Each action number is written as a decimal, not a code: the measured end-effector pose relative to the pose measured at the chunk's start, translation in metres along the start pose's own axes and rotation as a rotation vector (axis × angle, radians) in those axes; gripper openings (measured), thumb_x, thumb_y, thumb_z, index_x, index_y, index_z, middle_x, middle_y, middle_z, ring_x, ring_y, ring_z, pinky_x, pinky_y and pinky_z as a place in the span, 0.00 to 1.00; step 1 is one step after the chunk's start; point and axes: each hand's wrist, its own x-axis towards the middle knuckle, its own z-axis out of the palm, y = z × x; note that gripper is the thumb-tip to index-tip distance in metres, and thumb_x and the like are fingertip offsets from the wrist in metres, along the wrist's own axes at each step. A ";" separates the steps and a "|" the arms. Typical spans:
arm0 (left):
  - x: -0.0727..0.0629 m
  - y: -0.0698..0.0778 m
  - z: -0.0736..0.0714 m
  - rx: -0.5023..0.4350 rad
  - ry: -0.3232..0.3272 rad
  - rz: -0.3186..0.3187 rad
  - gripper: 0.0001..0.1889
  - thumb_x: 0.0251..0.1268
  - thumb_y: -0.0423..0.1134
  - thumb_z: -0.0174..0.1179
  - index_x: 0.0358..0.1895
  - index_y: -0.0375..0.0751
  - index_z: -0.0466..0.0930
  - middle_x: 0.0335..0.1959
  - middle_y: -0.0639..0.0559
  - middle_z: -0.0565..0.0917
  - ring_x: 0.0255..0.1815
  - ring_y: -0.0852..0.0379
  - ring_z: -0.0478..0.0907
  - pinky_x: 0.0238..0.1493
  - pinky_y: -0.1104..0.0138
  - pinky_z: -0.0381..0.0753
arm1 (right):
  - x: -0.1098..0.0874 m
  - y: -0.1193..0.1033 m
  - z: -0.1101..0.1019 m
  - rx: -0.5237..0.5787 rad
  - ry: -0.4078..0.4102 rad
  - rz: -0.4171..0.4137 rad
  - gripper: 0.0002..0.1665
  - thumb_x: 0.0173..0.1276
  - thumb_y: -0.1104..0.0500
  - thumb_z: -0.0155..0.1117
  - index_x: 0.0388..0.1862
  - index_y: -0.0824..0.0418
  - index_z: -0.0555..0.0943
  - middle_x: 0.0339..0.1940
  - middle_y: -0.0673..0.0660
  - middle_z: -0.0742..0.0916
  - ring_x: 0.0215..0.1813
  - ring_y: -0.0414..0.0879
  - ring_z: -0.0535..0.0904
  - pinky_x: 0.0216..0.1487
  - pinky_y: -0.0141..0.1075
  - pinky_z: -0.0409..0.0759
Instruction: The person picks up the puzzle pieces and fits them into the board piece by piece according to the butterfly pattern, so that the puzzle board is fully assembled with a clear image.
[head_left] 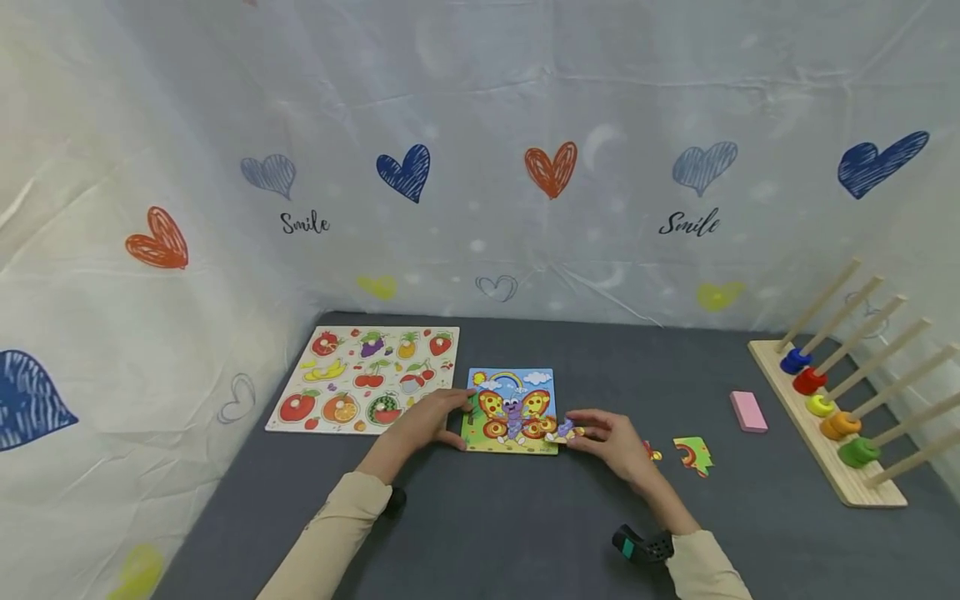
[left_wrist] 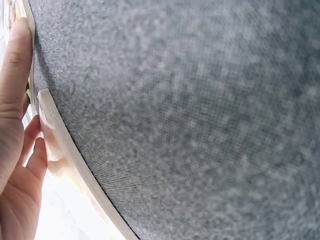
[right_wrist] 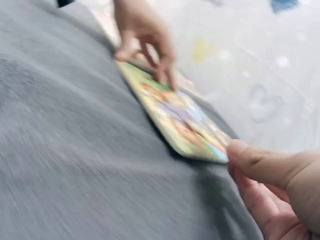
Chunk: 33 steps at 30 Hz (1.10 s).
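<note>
A small butterfly puzzle board (head_left: pixel 508 417) lies on the dark cloth. My left hand (head_left: pixel 426 419) grips its left side, thumb at the near corner and fingers farther up the edge. At the board's lower right corner, my right hand (head_left: pixel 609 439) pinches a purple and yellow puzzle piece (head_left: pixel 564 431) that overlaps the board in the head view. Right of that hand lie a green puzzle piece (head_left: pixel 694 455) and a red and yellow piece (head_left: pixel 653 451), the latter partly hidden by the wrist. The right wrist view is blurred, but the thumb and fingers (right_wrist: pixel 255 160) meet there at the board's corner.
A larger fruit peg puzzle (head_left: pixel 360 380) lies to the left, behind my left hand. On the right are a pink block (head_left: pixel 748 412) and a wooden peg stand (head_left: pixel 832 433) with coloured rings. Behind the table hangs a white sheet (head_left: pixel 480 100) printed with hearts.
</note>
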 end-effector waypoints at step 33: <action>0.001 0.005 -0.001 -0.005 -0.020 -0.034 0.30 0.44 0.47 0.75 0.51 0.34 0.80 0.65 0.41 0.73 0.64 0.43 0.70 0.64 0.54 0.70 | -0.052 0.031 -0.151 -0.447 -0.085 -0.016 0.25 0.56 0.62 0.73 0.52 0.70 0.80 0.49 0.65 0.84 0.46 0.31 0.79 0.44 0.26 0.81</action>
